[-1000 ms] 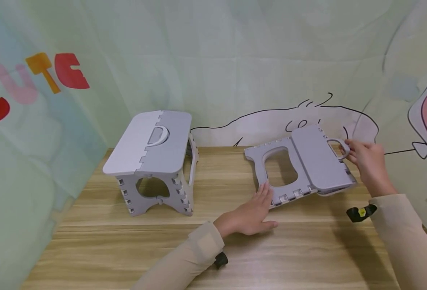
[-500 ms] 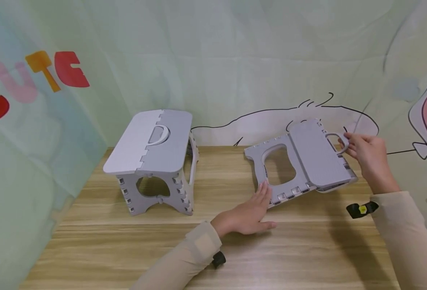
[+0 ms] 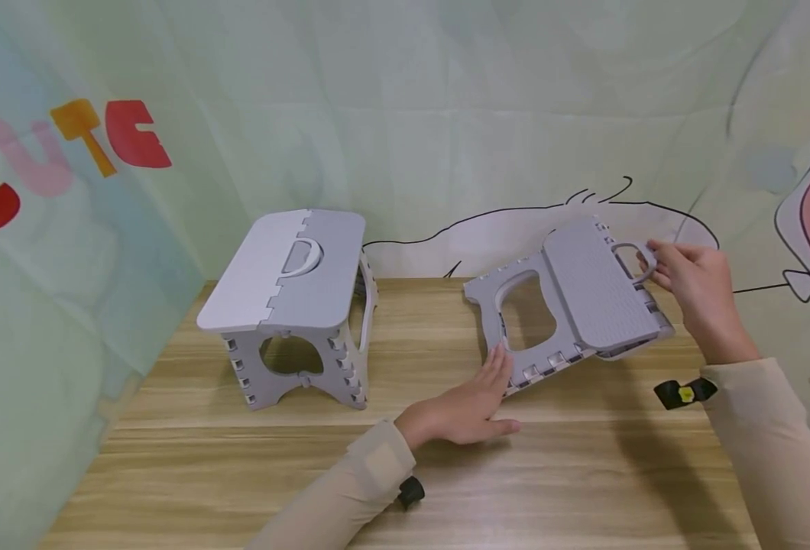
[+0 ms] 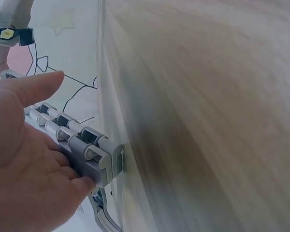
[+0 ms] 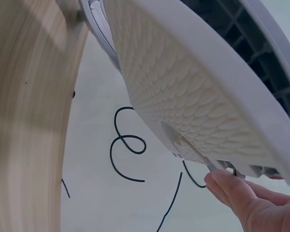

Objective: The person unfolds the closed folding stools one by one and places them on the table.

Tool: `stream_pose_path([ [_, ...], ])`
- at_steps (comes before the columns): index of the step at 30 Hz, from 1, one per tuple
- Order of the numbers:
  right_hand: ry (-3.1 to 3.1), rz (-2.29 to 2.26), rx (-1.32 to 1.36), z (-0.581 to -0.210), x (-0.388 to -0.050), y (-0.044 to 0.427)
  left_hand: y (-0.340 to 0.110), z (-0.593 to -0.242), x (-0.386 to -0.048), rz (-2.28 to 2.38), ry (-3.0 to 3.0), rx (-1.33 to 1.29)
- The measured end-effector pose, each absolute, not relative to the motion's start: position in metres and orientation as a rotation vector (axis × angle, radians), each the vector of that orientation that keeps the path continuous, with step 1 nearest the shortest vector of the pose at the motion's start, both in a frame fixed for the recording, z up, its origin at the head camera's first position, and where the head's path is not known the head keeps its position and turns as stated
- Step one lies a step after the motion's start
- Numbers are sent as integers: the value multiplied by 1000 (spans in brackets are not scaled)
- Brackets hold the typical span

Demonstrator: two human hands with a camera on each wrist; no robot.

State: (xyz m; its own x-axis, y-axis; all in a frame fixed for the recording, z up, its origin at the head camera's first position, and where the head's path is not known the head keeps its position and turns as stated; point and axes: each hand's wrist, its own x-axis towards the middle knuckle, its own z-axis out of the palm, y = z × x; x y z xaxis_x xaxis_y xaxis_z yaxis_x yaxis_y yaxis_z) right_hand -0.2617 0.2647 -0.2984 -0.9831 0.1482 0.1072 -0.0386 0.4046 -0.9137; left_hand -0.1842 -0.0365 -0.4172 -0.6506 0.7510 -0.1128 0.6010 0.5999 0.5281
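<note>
A folded grey plastic step stool (image 3: 601, 283) slants on the right in the head view, its handle end raised off the table. My right hand (image 3: 697, 286) pinches the stool's loop handle (image 3: 641, 279). In the right wrist view, the textured seat (image 5: 183, 92) fills much of the picture, with my right hand (image 5: 256, 203) at its lower edge. My left hand (image 3: 470, 405) touches the stool's lower leg end with straight fingers, thumb apart. Seen from the left wrist, the hinged side (image 4: 70, 135) lies against the fingers of my left hand (image 4: 31, 169).
Another grey folding stool (image 3: 302, 298) stands unfolded and upright on the left of the wooden table (image 3: 240, 473). Behind the table hangs a printed cloth backdrop (image 3: 405, 130) with letters and line drawings.
My right hand has moved up and slightly left with the handle, so the stool tilts more steeply. My left hand has shifted a little left, still touching the leg end.
</note>
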Motion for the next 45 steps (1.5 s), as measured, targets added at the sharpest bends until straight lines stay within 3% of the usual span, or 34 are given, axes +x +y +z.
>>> stream_pose_path([
  [45, -2524, 1312, 211, -257, -246, 204, -57, -426, -179, 1050, 2332, 1013],
])
